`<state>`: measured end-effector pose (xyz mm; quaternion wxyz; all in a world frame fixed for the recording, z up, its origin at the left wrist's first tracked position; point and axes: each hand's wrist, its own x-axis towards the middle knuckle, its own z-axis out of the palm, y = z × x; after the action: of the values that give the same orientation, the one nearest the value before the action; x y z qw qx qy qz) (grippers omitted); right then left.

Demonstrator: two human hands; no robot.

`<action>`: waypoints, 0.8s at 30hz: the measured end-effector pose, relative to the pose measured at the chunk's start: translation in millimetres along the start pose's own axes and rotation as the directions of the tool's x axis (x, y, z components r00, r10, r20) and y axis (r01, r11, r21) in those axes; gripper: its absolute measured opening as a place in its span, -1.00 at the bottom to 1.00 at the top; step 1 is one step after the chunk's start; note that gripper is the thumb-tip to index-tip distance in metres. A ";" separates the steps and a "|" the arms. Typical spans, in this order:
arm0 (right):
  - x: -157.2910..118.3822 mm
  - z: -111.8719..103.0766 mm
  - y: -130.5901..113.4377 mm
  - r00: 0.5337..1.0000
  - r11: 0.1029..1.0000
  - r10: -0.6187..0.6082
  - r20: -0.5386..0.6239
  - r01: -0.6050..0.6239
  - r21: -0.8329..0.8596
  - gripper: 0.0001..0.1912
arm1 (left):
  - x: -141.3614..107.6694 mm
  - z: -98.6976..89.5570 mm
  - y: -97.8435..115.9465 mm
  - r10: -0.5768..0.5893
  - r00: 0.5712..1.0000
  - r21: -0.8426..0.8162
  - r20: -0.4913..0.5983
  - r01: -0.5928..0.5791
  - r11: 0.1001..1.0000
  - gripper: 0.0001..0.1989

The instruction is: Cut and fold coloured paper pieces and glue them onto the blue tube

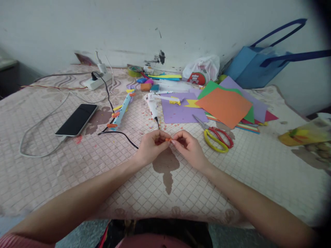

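Observation:
Between my fingertips is a small orange paper piece (168,139), mostly covered by the fingers. My left hand (152,146) pinches its left end, and my right hand (190,148) pinches the right end. Both hands are close together above the patterned tablecloth (124,193). Just beyond them lies a white glue gun (152,106) with a black cord. Scissors (216,137) with one red and one yellow handle rest right of my right hand. To the left is a light blue paper strip (122,110) with orange and yellow paper bits on it.
A phone (77,120) on a white cable lies left, near a power strip (97,81). Behind the scissors, coloured paper sheets (224,103) overlap a purple sheet (181,112). A blue bag (252,67) and white plastic bag (203,70) stand by the wall. A yellowish cup (297,134) is far right.

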<state>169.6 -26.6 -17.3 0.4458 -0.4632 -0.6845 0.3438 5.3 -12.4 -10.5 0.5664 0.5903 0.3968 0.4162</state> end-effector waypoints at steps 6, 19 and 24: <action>0.2 0.3 1.3 1.000 0.999 0.015 0.002 -0.015 0.046 -0.97 | -0.2 0.0 -2.0 0.057 0.998 0.053 -0.025 -0.056 0.997 -0.89; 1.2 -2.2 -1.7 0.990 0.972 0.138 0.022 -0.140 0.189 -0.91 | -2.2 0.7 2.0 0.085 0.996 0.186 -0.026 -0.079 0.979 -0.91; 1.1 -1.9 0.9 0.993 0.978 0.119 0.015 -0.120 0.168 -0.92 | -1.8 0.8 2.2 0.085 0.996 0.200 -0.030 -0.077 0.977 -0.92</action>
<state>171.5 -25.2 -17.1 0.4605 -0.4633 -0.6248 0.4278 5.4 -14.4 -8.4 0.4795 0.6514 0.4229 0.4085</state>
